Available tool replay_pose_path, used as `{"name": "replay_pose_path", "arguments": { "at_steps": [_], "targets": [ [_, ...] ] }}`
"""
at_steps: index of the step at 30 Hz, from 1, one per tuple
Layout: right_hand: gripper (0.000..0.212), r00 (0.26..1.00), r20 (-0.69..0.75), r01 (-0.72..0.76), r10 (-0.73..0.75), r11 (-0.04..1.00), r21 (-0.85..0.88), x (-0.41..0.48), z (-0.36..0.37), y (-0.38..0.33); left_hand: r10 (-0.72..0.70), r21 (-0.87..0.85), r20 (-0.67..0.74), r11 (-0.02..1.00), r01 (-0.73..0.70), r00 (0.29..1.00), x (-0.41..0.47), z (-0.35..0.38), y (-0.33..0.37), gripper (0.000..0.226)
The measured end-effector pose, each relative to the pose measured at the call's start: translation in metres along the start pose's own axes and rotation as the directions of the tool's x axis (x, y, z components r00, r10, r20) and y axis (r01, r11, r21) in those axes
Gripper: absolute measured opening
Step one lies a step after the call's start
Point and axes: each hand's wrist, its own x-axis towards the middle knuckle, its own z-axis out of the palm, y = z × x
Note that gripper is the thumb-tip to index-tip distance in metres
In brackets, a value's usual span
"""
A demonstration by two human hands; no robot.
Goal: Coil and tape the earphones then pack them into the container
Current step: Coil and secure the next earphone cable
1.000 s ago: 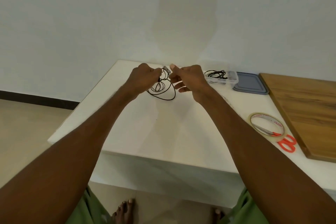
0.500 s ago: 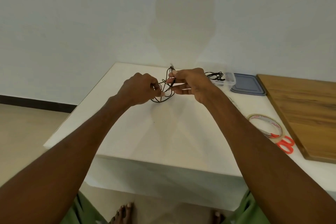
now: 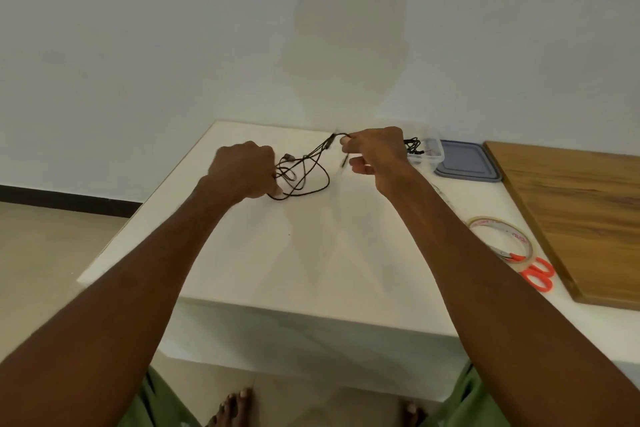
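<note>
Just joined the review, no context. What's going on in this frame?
A person is coiling black earphones over a white table. The left hand grips the loose loops; the right hand pinches the cable, which runs between the hands. Nothing is taped yet: the tape roll and orange scissors lie untouched. The clear container sits open behind the right hand, its lid beside it.

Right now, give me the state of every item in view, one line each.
earphones, loosely looped, untaped, stretched between both hands
left hand, grips the loops
right hand, pinches the cable
clear container, open, black cable inside
grey lid, off, flat beside the container
tape roll, lying flat, untouched
orange scissors, lying flat against the tape roll
</note>
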Motion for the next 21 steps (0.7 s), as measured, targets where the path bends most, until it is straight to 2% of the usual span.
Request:
{"name": "replay_pose_path", "arguments": {
  "at_steps": [3,4,5,6,7,8,9,11,12,14,16,18,20,21],
  "targets": [
    [0.010,0.990,0.101,-0.113,0.095,0.976,0.184,0.002,-0.009,-0.003,-0.115,0.019,0.011,0.993,0.115,0.993,-0.002,-0.008,-0.013,0.048],
    [0.010,0.983,0.141,-0.150,0.118,0.958,0.245,0.001,-0.012,-0.003,-0.121,-0.070,0.027,0.990,0.122,0.992,-0.002,-0.012,-0.016,0.050],
    [0.012,0.981,0.154,-0.154,0.118,0.957,0.246,0.002,-0.013,-0.004,-0.096,-0.250,0.052,0.962,0.106,0.994,-0.002,-0.015,-0.018,0.053],
    [0.013,0.984,0.148,-0.122,0.095,0.975,0.184,0.002,-0.013,-0.004,-0.050,-0.478,0.071,0.875,0.078,0.996,-0.004,-0.020,-0.017,0.059],
    [0.014,0.985,0.160,-0.072,0.058,0.994,0.087,0.000,-0.012,-0.004,-0.008,-0.678,0.043,0.734,0.035,0.999,-0.006,-0.024,-0.012,0.065],
    [0.014,0.976,0.216,-0.023,0.023,1.000,0.001,-0.004,-0.011,-0.006,0.011,-0.788,-0.029,0.614,-0.029,1.000,-0.007,-0.028,-0.007,0.069],
    [0.015,0.949,0.316,0.011,0.002,0.999,-0.040,-0.008,-0.008,-0.009,0.025,-0.831,-0.104,0.548,-0.100,0.994,-0.007,-0.030,-0.001,0.071],
    [0.017,0.837,0.547,-0.002,-0.013,1.000,0.027,-0.015,-0.006,-0.016,0.109,-0.845,-0.169,0.495,-0.201,0.980,-0.009,-0.031,0.012,0.072],
    [0.018,0.775,0.631,-0.050,-0.026,0.994,0.102,-0.017,-0.007,-0.020,0.157,-0.848,-0.172,0.479,-0.227,0.972,-0.011,-0.030,0.019,0.064],
    [0.020,0.677,0.731,-0.182,-0.085,0.943,0.279,-0.019,-0.008,-0.026,0.197,-0.866,-0.157,0.444,-0.231,0.968,-0.013,-0.028,0.028,0.030],
    [0.022,0.610,0.773,-0.333,-0.174,0.829,0.450,-0.023,-0.006,-0.030,0.181,-0.865,-0.154,0.450,-0.221,0.971,-0.016,-0.026,0.036,0.008],
    [0.021,0.614,0.743,-0.408,-0.265,0.700,0.587,-0.027,-0.003,-0.034,0.227,-0.808,-0.126,0.541,-0.232,0.966,-0.019,-0.023,0.046,0.015],
    [0.027,0.704,0.637,-0.304,-0.313,0.678,0.669,-0.026,0.001,-0.035,0.364,-0.715,-0.009,0.648,-0.260,0.931,-0.024,-0.020,0.058,0.009],
    [0.029,0.776,0.540,-0.159,-0.327,0.727,0.668,-0.022,0.002,-0.034,0.406,-0.667,0.044,0.692,-0.276,0.913,-0.025,-0.018,0.062,0.008]
  ]
}}
